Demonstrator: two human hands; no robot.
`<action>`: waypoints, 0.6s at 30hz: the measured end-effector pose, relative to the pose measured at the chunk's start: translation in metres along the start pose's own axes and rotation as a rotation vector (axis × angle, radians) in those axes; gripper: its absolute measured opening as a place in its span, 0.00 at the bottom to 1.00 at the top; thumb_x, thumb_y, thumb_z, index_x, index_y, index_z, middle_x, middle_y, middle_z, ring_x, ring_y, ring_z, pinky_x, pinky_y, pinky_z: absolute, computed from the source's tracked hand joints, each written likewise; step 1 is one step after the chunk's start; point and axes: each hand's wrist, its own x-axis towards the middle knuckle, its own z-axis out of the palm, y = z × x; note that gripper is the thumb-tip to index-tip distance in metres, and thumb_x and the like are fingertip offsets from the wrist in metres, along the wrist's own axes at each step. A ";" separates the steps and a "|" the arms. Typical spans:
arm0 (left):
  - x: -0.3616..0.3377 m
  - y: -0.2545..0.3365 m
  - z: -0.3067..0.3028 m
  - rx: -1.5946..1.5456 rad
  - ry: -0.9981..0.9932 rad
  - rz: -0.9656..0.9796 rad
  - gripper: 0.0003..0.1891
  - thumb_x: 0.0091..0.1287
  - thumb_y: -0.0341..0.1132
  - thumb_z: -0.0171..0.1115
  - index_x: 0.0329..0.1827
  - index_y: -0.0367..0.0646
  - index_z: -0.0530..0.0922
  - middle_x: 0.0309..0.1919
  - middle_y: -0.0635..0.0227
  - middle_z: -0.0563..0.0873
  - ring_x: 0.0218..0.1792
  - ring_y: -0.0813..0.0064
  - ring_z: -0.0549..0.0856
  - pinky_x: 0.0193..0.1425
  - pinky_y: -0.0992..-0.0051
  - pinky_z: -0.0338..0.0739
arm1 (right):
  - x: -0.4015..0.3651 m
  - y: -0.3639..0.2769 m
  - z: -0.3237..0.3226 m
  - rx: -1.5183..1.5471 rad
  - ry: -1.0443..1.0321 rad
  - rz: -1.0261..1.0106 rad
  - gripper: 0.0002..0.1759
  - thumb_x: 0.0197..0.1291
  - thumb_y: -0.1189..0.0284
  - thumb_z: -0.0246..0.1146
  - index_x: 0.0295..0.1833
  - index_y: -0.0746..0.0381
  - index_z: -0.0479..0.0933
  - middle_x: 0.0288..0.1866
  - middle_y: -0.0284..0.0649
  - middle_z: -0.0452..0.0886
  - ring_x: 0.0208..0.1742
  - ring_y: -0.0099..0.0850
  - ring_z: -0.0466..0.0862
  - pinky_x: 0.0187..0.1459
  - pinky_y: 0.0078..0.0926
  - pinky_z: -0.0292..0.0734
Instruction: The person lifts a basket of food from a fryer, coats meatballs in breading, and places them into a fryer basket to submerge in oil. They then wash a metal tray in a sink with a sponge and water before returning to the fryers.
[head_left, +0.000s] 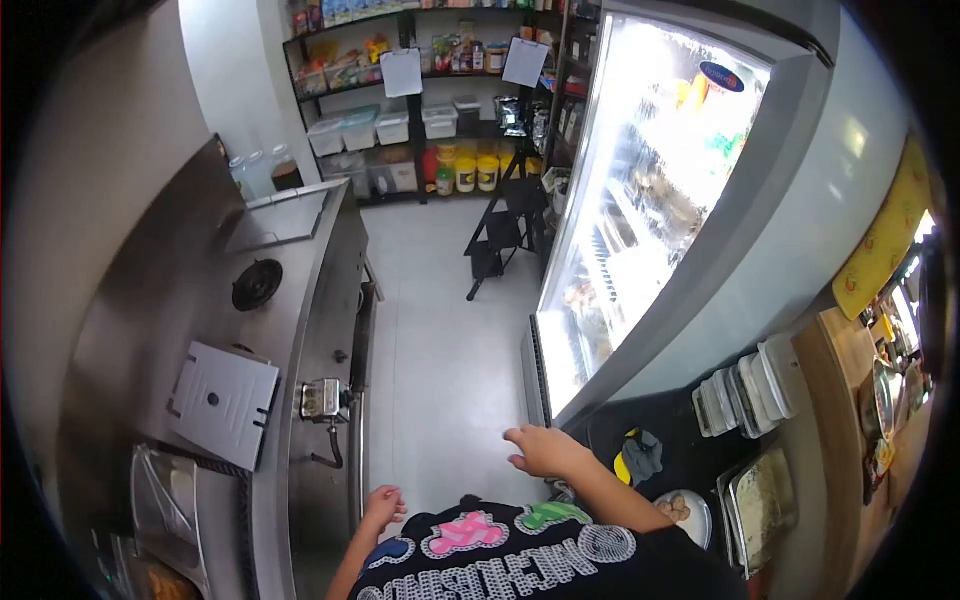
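Fingers (515, 436) of right hand (548, 453) bent, forefinger apart from thumb, nothing visible in grasp; hand near lower end of lit fridge (685, 215), touching or not hard to tell. Left hand (382, 507) loosely curled, digits parted, nothing seen held, near front of steel desk (215, 310). Pale floor (440, 340) between desk and fridge. Best kept: elbows in, left hand clear of metal fitting (322, 399) on desk front, right forearm clear of plate (704, 522) with round pieces (677, 506). Step stool (487, 260) farther along: worth watching feet.
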 end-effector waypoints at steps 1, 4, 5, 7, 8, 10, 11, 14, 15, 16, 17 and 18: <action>0.008 0.018 0.008 0.065 -0.057 0.031 0.14 0.66 0.39 0.55 0.51 0.45 0.73 0.31 0.65 0.80 0.25 0.75 0.82 0.23 0.74 0.79 | -0.006 0.002 -0.001 0.024 0.042 0.042 0.22 0.58 0.61 0.57 0.55 0.60 0.68 0.47 0.50 0.76 0.48 0.48 0.78 0.48 0.42 0.73; 0.032 0.062 0.030 0.193 -0.240 0.096 0.14 0.65 0.40 0.55 0.51 0.46 0.73 0.31 0.66 0.81 0.25 0.76 0.81 0.22 0.75 0.77 | -0.026 0.003 0.001 0.097 0.153 0.173 0.22 0.57 0.61 0.57 0.54 0.61 0.68 0.47 0.51 0.76 0.47 0.48 0.78 0.48 0.42 0.73; 0.042 0.071 0.038 0.230 -0.291 0.099 0.15 0.65 0.41 0.56 0.51 0.45 0.73 0.31 0.66 0.81 0.25 0.77 0.81 0.22 0.76 0.77 | -0.031 0.004 0.005 0.123 0.186 0.222 0.22 0.57 0.61 0.58 0.55 0.61 0.68 0.48 0.51 0.76 0.47 0.48 0.78 0.48 0.42 0.73; 0.063 0.084 0.050 0.322 -0.395 0.113 0.15 0.64 0.41 0.56 0.50 0.45 0.74 0.31 0.67 0.81 0.25 0.77 0.81 0.21 0.76 0.76 | -0.044 -0.002 0.017 0.176 0.239 0.319 0.22 0.56 0.63 0.59 0.55 0.61 0.69 0.48 0.51 0.76 0.48 0.48 0.77 0.49 0.41 0.73; 0.068 0.089 0.055 0.372 -0.450 0.127 0.15 0.64 0.42 0.56 0.50 0.45 0.74 0.31 0.67 0.81 0.25 0.77 0.81 0.21 0.76 0.76 | -0.052 -0.007 0.024 0.199 0.257 0.367 0.22 0.55 0.64 0.59 0.54 0.61 0.69 0.48 0.52 0.76 0.48 0.48 0.77 0.49 0.41 0.73; 0.070 0.108 0.066 0.479 -0.519 0.118 0.15 0.64 0.42 0.56 0.49 0.45 0.75 0.30 0.67 0.80 0.25 0.77 0.81 0.21 0.77 0.76 | -0.065 -0.018 0.034 0.258 0.266 0.460 0.22 0.54 0.65 0.61 0.54 0.61 0.70 0.47 0.52 0.76 0.48 0.48 0.77 0.49 0.40 0.72; 0.070 0.117 0.069 0.509 -0.545 0.132 0.15 0.64 0.42 0.55 0.49 0.46 0.75 0.30 0.67 0.80 0.25 0.76 0.81 0.21 0.76 0.76 | -0.072 -0.024 0.041 0.298 0.257 0.509 0.22 0.54 0.65 0.61 0.53 0.62 0.70 0.47 0.52 0.76 0.48 0.49 0.77 0.49 0.40 0.72; 0.074 0.134 0.072 0.575 -0.625 0.157 0.14 0.64 0.42 0.55 0.49 0.46 0.75 0.30 0.67 0.80 0.25 0.76 0.81 0.21 0.76 0.76 | -0.084 -0.051 0.058 0.325 0.274 0.660 0.23 0.53 0.65 0.62 0.53 0.63 0.70 0.45 0.53 0.77 0.49 0.49 0.77 0.50 0.40 0.71; 0.078 0.136 0.069 0.583 -0.649 0.153 0.14 0.65 0.42 0.55 0.49 0.46 0.75 0.30 0.67 0.80 0.26 0.75 0.81 0.22 0.76 0.77 | -0.085 -0.058 0.065 0.320 0.278 0.718 0.23 0.53 0.64 0.62 0.53 0.63 0.70 0.45 0.53 0.77 0.49 0.49 0.76 0.51 0.40 0.71; 0.082 0.133 0.069 0.613 -0.697 0.146 0.14 0.65 0.41 0.55 0.49 0.46 0.75 0.30 0.67 0.80 0.26 0.75 0.81 0.22 0.75 0.77 | -0.090 -0.066 0.077 0.329 0.286 0.805 0.23 0.53 0.64 0.62 0.53 0.63 0.70 0.45 0.53 0.77 0.49 0.49 0.76 0.51 0.40 0.71; 0.089 0.127 0.066 0.597 -0.726 0.111 0.13 0.65 0.41 0.55 0.49 0.47 0.74 0.31 0.66 0.80 0.26 0.75 0.81 0.23 0.75 0.77 | -0.093 -0.063 0.098 0.358 0.258 0.802 0.24 0.53 0.64 0.61 0.54 0.63 0.69 0.48 0.53 0.76 0.51 0.50 0.76 0.52 0.41 0.70; 0.100 0.123 0.065 0.593 -0.762 0.073 0.13 0.65 0.40 0.55 0.49 0.47 0.74 0.31 0.66 0.80 0.26 0.74 0.81 0.23 0.74 0.78 | -0.097 -0.079 0.099 0.428 0.315 0.825 0.24 0.54 0.63 0.60 0.54 0.63 0.69 0.52 0.53 0.75 0.52 0.49 0.75 0.53 0.40 0.70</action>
